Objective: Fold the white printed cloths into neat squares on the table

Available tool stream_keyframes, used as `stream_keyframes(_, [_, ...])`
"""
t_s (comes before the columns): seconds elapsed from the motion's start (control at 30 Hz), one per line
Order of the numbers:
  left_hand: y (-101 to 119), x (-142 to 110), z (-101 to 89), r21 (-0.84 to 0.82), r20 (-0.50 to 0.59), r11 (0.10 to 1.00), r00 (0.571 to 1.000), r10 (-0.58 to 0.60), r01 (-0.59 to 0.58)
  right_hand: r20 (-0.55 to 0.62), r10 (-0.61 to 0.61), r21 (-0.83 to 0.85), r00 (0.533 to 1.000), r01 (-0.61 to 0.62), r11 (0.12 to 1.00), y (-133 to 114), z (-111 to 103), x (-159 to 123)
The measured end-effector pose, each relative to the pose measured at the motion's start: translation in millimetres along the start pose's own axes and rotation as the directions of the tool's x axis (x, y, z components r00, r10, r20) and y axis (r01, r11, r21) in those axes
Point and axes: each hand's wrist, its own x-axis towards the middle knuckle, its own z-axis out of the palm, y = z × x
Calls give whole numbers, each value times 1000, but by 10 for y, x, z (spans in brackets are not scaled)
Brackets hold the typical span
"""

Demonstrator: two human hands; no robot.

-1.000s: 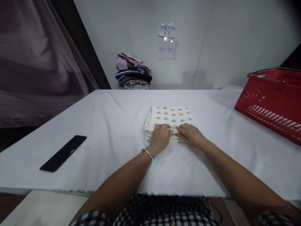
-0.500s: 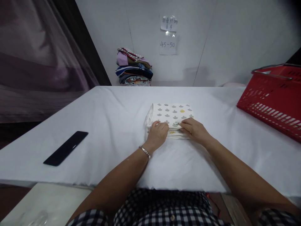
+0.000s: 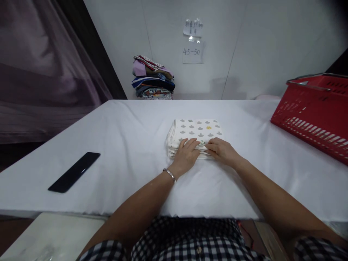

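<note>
A white cloth (image 3: 195,128) printed with small grey and yellow motifs lies folded into a thick, layered rectangle in the middle of the table. My left hand (image 3: 187,154) rests on its near edge, fingers somewhat apart and lying on the top layer. With thumb and fingertips pressed together, my right hand (image 3: 221,150) pinches the same near edge further right. Both hands touch the cloth, and the tips of the right fingers are partly hidden.
The table (image 3: 130,145) has a white cover. On it lie a black flat slab (image 3: 74,172) at left and a red basket (image 3: 312,116) at right. A stack of folded fabrics (image 3: 153,79) stands beyond the far edge, by the wall with paper notes (image 3: 192,50).
My left hand has shifted right along the near edge, closer to my right hand, and its fingers have spread. My right hand still pinches the edge.
</note>
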Motion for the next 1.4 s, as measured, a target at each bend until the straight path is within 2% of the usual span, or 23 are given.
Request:
stream_keyframes(0.27, [-37,63,-16,-94,-13,992,996,-84,82,54,25,-18,998,-25,1000,-57,-33,-1])
stream_keyframes(0.43, [27,36,-76,-7,-76,999,996,-42,41,19,129,-2,991,-129,992,-32,15,24])
stream_keyframes(0.57, [108,-6,-69,59,43,995,996,81,-83,-30,146,-17,989,-147,989,-35,32,28])
stream_keyframes(0.77, [118,35,33,124,140,992,990,-20,3,-25,117,-72,993,-118,990,-58,53,46])
stream_keyframes(0.9, [129,78,41,134,198,991,980,-25,-2,-25,109,-84,994,-111,990,-58,62,53])
stream_keyframes(1.2, [179,140,87,165,211,985,977,9,-45,-31,96,-104,995,-99,990,-80,46,64])
stream_keyframes(1.4, [164,118,-20,114,180,991,982,50,-71,-91,46,-94,995,-55,994,-35,74,43])
